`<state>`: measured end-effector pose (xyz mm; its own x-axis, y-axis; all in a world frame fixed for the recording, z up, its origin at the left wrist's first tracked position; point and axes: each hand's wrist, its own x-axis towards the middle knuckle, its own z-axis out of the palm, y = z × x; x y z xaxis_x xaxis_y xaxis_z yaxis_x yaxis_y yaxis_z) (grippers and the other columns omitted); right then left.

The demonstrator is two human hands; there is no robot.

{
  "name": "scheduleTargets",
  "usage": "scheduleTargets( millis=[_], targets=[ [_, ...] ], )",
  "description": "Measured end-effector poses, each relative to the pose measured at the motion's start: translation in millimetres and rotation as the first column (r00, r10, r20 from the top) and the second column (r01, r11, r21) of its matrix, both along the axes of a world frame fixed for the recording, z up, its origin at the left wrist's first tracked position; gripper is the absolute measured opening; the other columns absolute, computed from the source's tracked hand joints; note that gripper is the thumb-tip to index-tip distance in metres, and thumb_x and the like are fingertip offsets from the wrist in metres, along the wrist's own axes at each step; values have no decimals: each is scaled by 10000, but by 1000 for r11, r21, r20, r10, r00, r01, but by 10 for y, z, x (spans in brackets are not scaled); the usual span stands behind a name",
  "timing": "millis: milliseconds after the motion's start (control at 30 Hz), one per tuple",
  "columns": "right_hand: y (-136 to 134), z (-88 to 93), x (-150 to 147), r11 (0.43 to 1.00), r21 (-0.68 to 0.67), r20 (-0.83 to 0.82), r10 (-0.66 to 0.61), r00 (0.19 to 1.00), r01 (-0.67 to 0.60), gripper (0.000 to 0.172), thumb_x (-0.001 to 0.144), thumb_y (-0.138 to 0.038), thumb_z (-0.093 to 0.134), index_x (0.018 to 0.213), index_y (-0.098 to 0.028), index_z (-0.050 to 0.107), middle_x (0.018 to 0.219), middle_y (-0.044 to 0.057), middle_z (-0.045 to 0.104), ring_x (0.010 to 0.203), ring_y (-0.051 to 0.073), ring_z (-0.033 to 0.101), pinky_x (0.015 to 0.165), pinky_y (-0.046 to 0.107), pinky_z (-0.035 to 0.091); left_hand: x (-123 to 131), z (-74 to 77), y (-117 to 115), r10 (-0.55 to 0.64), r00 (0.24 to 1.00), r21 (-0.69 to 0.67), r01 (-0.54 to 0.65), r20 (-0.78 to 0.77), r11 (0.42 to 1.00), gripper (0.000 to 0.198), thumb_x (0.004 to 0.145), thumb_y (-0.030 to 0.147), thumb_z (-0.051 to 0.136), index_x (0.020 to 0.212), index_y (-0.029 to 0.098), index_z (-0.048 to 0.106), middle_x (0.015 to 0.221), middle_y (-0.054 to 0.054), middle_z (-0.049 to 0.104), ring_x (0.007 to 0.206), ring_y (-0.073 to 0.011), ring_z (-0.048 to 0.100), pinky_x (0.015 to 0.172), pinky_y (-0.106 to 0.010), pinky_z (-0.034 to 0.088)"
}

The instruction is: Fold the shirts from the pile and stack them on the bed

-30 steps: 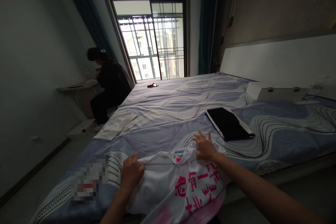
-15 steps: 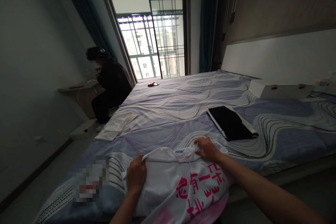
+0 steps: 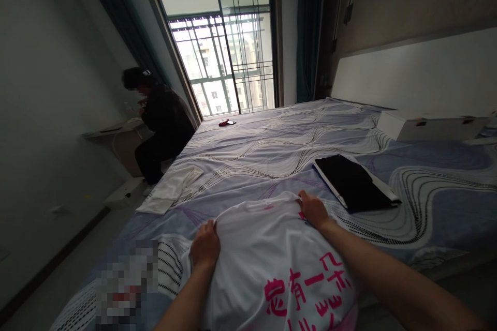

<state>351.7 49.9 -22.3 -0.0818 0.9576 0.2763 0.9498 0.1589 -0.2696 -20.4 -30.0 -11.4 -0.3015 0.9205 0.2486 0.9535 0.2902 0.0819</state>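
On the bed [image 3: 272, 150], left hand [image 3: 205, 245] and right hand [image 3: 313, 210], both tight-fisted on the white shirt [image 3: 267, 253].

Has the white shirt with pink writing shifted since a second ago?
Yes. The white shirt has slid up the bed toward the window; its top edge reaches level with the near end of the black tablet.

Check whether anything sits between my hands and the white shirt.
Nothing visible does: the left hand and right hand both grip the white shirt directly. A black tablet lies apart, beyond the right hand.
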Motion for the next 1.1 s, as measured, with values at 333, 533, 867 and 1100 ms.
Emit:
scheduleTargets(
  millis=[333, 533, 867, 1100],
  targets=[
    [699, 10, -100, 996, -58, 162, -60, 985, 71, 246, 1056, -321, 319, 1154, -187, 500, 1028, 125, 722, 898, 256, 702, 697, 293, 402, -213, 50, 956, -46, 997, -17, 45, -64, 999, 456, 1032, 332, 160, 1129, 207, 587, 1018, -105, 647, 923, -263, 626, 681, -337, 410],
    [1262, 28, -162, 984, -4, 224, -171, 959, 177, 273, 1054, -359, 317, 1173, -194, 500, 1007, 116, 722, 914, 240, 692, 705, 284, 401, -305, 43, 1762, 2, 998, 10, -2, -59, 1000, 504, 1022, 419, 140, 1185, 229, 577, 1052, -122, 649, 887, -271, 640, 714, -376, 463],
    [2357, -121, -222, 989, 18, 224, -146, 964, 146, 415, 1036, -454, 346, 1260, -152, 521, 999, 160, 713, 961, 282, 666, 816, 340, 426, -581, -70, 2699, -24, 997, -91, 31, 80, 995, 645, 1024, 530, 136, 1250, 83, 543, 1136, -185, 660, 1021, -287, 608, 867, -543, 455],
    [2335, -199, -245, 981, 126, 244, -177, 954, 149, 487, 1012, -394, 393, 1422, -141, 463, 1385, 206, 558, 1235, 324, 514, 1054, 493, 325, -632, -122, 2683, -77, 989, -121, 93, 129, 988, 703, 946, 630, 375, 1448, 140, 435, 1325, -219, 578, 1201, -348, 549, 1013, -544, 411]
  ],
)
